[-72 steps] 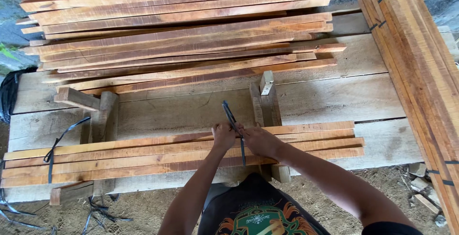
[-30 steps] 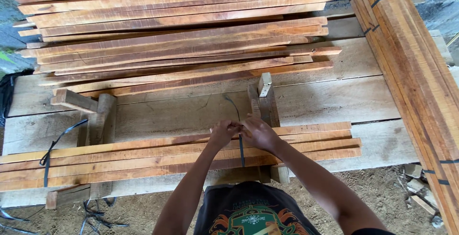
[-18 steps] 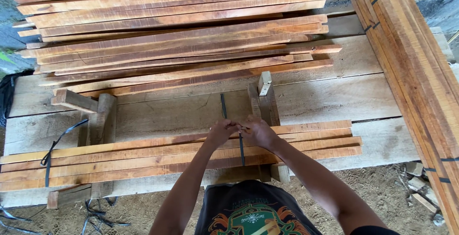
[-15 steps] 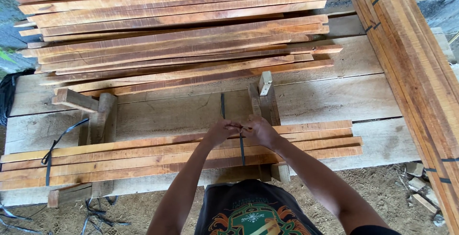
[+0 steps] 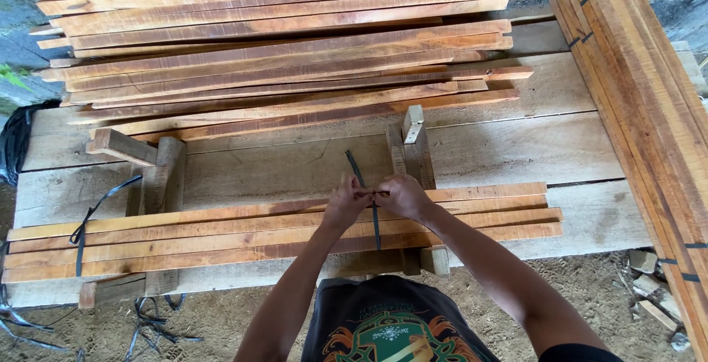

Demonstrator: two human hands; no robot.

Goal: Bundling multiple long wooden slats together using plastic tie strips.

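Loose plank pile, strapped stack (right), workbench

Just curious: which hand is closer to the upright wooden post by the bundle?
Right. The right hand sits just beside the upright post; the left hand is farther left.

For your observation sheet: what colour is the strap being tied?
Black strap, clearest in the head view.

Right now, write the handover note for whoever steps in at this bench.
Left hand and right hand: both pinch the dark strap above the near bundle of slats.
Done: a second strap already wraps the bundle's left end.
Left: this strap is around the bundle, its ends not yet fastened.
Loose slats lie stacked at the back of the plank bench.
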